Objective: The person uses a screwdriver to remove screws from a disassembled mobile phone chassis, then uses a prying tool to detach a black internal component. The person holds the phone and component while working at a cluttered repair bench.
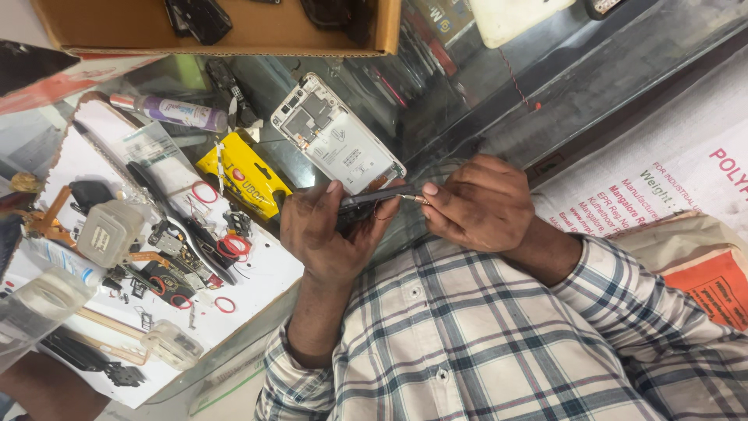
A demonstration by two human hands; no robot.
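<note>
My left hand (327, 234) is closed around a slim dark phone part (372, 198), held just above the glass counter. My right hand (477, 204) pinches a thin metal-tipped tool (418, 199) between thumb and fingers, its tip touching the right end of the dark part. The two hands are close together, in front of my checked shirt. An opened phone body (336, 132) with a white frame and bare circuit parts lies on the glass just beyond my hands.
A yellow packet (243, 176) and a purple-white tube (176, 112) lie left of the phone. A white board (257, 273) holds several small parts, red rings and clear plastic cases. A cardboard box (234, 35) sits at the top. Printed sacks (662, 179) lie at right.
</note>
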